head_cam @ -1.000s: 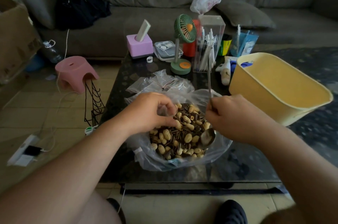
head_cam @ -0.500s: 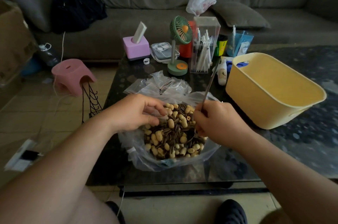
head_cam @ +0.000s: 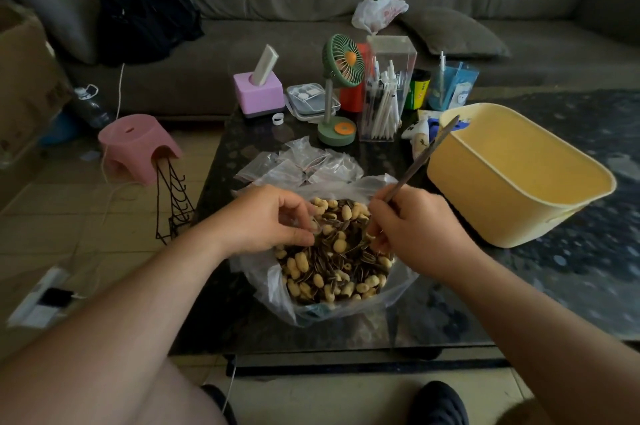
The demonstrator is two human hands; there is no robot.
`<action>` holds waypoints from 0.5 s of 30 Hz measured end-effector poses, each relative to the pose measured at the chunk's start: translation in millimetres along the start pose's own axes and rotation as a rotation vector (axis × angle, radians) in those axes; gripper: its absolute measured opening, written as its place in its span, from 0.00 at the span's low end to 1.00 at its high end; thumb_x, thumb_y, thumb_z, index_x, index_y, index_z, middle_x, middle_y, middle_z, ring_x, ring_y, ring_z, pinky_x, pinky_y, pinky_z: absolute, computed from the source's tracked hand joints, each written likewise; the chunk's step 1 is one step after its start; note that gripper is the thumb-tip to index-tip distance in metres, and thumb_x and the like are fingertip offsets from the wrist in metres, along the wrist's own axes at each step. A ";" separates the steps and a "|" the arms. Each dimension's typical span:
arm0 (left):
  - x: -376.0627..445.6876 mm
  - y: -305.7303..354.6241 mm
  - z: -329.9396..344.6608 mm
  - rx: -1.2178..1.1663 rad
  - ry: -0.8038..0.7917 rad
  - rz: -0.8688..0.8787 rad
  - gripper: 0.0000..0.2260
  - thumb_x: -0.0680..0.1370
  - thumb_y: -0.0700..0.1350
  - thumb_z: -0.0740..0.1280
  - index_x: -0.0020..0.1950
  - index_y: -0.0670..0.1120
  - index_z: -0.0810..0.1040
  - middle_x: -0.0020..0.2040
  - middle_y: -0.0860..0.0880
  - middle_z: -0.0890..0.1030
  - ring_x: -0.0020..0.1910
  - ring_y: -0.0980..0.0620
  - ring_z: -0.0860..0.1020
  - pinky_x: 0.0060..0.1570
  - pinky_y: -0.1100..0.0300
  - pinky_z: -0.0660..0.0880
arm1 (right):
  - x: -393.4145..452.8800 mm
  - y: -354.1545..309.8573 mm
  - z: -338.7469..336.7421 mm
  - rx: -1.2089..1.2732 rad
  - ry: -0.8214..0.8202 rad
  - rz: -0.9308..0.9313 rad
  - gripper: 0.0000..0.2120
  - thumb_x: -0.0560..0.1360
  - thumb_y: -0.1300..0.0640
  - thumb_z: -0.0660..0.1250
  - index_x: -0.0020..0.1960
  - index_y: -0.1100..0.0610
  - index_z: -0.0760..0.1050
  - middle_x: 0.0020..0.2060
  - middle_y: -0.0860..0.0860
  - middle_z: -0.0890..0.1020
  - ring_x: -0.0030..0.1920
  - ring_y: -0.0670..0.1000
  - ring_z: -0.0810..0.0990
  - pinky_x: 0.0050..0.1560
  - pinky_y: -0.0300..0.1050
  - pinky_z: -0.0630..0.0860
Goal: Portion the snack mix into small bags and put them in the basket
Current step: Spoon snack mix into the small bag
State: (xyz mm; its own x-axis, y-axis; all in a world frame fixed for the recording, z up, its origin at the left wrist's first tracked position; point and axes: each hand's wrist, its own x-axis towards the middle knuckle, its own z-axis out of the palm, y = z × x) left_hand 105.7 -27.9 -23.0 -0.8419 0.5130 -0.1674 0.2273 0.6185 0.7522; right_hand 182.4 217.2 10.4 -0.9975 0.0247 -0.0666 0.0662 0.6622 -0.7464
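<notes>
Right hand (head_cam: 417, 227) grips spoon (head_cam: 426, 157), handle slanting up-right toward basket (head_cam: 519, 178) (bowl hidden); left hand (head_cam: 263, 220) pinches small bag (head_cam: 313, 223).

Dim, soft blur, edges warped.

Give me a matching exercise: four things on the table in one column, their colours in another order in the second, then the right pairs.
Things:
1. basket
2. desk fan
3. tissue box
4. spoon

Colours:
A. green
B. metallic grey
C. yellow
D. pink-purple

Pairs: 1-C, 2-A, 3-D, 4-B
</notes>
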 end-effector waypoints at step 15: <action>0.8 19.5 16.3 -0.057 0.277 0.125 0.20 0.67 0.48 0.85 0.52 0.60 0.79 0.54 0.59 0.84 0.55 0.64 0.83 0.60 0.54 0.82 | -1.0 -19.4 -39.9 0.097 0.238 -0.094 0.10 0.85 0.52 0.63 0.48 0.53 0.79 0.36 0.47 0.86 0.35 0.45 0.86 0.41 0.47 0.86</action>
State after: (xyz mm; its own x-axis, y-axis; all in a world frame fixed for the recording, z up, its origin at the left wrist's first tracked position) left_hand 117.5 -5.7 -18.8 -0.9123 0.3964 0.1025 0.3161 0.5229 0.7916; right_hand 181.1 234.2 51.4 -0.9766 0.1493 0.1546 -0.0361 0.5952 -0.8028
